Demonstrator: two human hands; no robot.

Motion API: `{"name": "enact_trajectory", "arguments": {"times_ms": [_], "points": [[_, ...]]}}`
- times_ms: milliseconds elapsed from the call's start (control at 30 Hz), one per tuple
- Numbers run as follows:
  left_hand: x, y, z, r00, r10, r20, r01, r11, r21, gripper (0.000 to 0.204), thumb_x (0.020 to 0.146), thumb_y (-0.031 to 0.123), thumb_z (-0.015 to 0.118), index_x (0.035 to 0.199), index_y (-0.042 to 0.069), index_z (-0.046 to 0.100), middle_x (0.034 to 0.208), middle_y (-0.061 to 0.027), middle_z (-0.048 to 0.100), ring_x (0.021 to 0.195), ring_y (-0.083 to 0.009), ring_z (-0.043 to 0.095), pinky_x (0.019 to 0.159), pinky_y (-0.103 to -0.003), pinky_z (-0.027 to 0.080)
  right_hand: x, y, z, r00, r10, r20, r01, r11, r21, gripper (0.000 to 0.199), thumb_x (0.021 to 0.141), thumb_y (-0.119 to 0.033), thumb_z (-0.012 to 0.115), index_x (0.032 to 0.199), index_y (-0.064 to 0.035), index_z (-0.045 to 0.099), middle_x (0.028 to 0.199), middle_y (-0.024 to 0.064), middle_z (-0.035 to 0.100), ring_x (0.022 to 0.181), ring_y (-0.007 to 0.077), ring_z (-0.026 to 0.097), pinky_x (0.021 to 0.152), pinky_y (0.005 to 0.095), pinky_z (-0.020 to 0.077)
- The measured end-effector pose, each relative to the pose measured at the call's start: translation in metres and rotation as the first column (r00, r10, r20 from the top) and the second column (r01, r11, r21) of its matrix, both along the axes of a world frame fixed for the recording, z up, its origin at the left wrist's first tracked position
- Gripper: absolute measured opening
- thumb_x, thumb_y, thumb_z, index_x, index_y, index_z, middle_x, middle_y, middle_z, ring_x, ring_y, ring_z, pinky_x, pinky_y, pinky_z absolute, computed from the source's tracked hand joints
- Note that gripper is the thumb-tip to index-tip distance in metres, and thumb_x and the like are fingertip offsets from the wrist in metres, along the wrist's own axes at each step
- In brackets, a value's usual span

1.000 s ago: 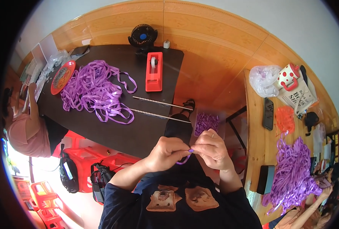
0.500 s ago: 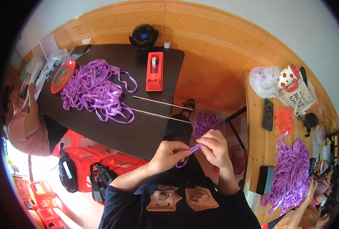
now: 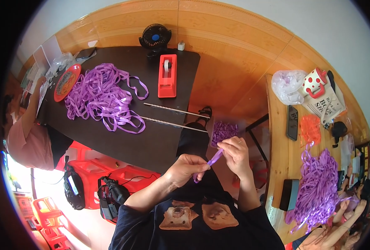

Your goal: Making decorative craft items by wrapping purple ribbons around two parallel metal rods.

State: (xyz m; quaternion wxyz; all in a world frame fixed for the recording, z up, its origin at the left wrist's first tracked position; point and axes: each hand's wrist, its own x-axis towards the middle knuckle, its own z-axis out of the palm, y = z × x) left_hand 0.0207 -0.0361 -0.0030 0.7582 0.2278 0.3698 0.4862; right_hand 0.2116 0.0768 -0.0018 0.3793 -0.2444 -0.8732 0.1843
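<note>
A short length of purple ribbon (image 3: 215,157) stretches between my two hands above my lap. My left hand (image 3: 188,169) pinches its lower part, and a small loop of it hangs below those fingers. My right hand (image 3: 235,155) is closed on the upper end, a little higher and to the right. Just beyond the right hand sits a clear bin of purple ribbon pieces (image 3: 224,132). Two thin twisted rods (image 3: 174,125) jut over the edge of the dark table (image 3: 151,148), left of my hands.
On the dark table are a purple ribbon heap (image 3: 103,93), a red tape dispenser (image 3: 167,77), a black fan (image 3: 155,37) and a red plate (image 3: 67,83). The wooden table (image 3: 279,166) holds another ribbon pile (image 3: 318,187) and a phone (image 3: 292,123). Other people sit at both sides.
My hands have drawn apart, so more ribbon shows between them. The right hand has shifted slightly up and right. At the far right, a person's hands have moved off the ribbon pile.
</note>
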Motion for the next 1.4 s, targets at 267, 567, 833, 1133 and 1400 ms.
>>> {"name": "enact_trajectory", "arguments": {"times_ms": [267, 567, 833, 1133, 1400], "points": [[0.016, 0.010, -0.014, 0.962, 0.227, -0.148, -0.221, 0.973, 0.062, 0.009, 0.089, 0.008, 0.065, 0.087, -0.001, 0.066, 0.069, -0.0020, 0.062, 0.058, -0.0061, 0.055, 0.055, -0.019, 0.043, -0.015, 0.039, -0.034, 0.995, -0.044, -0.092, 0.036, 0.996, -0.086, 0.020, 0.076, 0.006, 0.062, 0.091, -0.0035, 0.069, 0.080, 0.0073, 0.066, 0.073, 0.0248, 0.062, 0.066, 0.0338, 0.0436], [0.030, 0.054, -0.065, 0.851, 0.520, -0.073, -0.481, 0.828, 0.289, 0.006, 0.089, 0.006, 0.063, 0.090, 0.000, 0.065, 0.076, -0.0029, 0.064, 0.068, -0.0085, 0.058, 0.064, -0.022, 0.046, -0.060, 0.095, -0.019, 0.988, -0.011, -0.153, 0.018, 0.999, 0.041, 0.019, 0.079, 0.005, 0.060, 0.094, -0.0036, 0.068, 0.083, 0.0071, 0.067, 0.078, 0.0240, 0.063, 0.072, 0.0336, 0.0445], [0.021, 0.080, -0.081, 0.714, 0.701, 0.006, -0.676, 0.687, 0.267, 0.009, 0.090, 0.007, 0.063, 0.097, 0.002, 0.064, 0.083, -0.0039, 0.065, 0.074, -0.0108, 0.060, 0.070, -0.024, 0.048, -0.101, 0.129, -0.042, 0.980, 0.076, -0.185, -0.084, 0.996, -0.037, 0.019, 0.079, 0.004, 0.060, 0.093, -0.0050, 0.068, 0.079, 0.0073, 0.065, 0.077, 0.0246, 0.062, 0.066, 0.0345, 0.0441], [0.017, 0.075, -0.088, 0.737, 0.673, -0.064, -0.659, 0.736, 0.157, 0.011, 0.090, 0.011, 0.064, 0.096, 0.002, 0.064, 0.078, -0.0032, 0.064, 0.070, -0.0102, 0.058, 0.068, -0.023, 0.047, -0.103, 0.107, -0.129, 0.984, 0.173, -0.038, -0.177, 0.973, -0.147, 0.015, 0.077, -0.010, 0.060, 0.090, -0.0070, 0.066, 0.080, 0.0135, 0.060, 0.078, 0.0357, 0.058, 0.065, 0.0442, 0.0454], [0.020, -0.011, -0.077, 0.911, 0.399, -0.102, -0.389, 0.915, 0.112, 0.011, 0.090, 0.010, 0.064, 0.094, 0.000, 0.065, 0.082, -0.0061, 0.065, 0.075, -0.0108, 0.060, 0.073, -0.023, 0.048, -0.060, 0.009, -0.100, 0.970, -0.094, 0.224, 0.093, 0.996, 0.014, 0.020, 0.075, -0.013, 0.065, 0.094, -0.0100, 0.069, 0.096, 0.0065, 0.060, 0.089, 0.0265, 0.055, 0.071, 0.0383, 0.0373]]}}
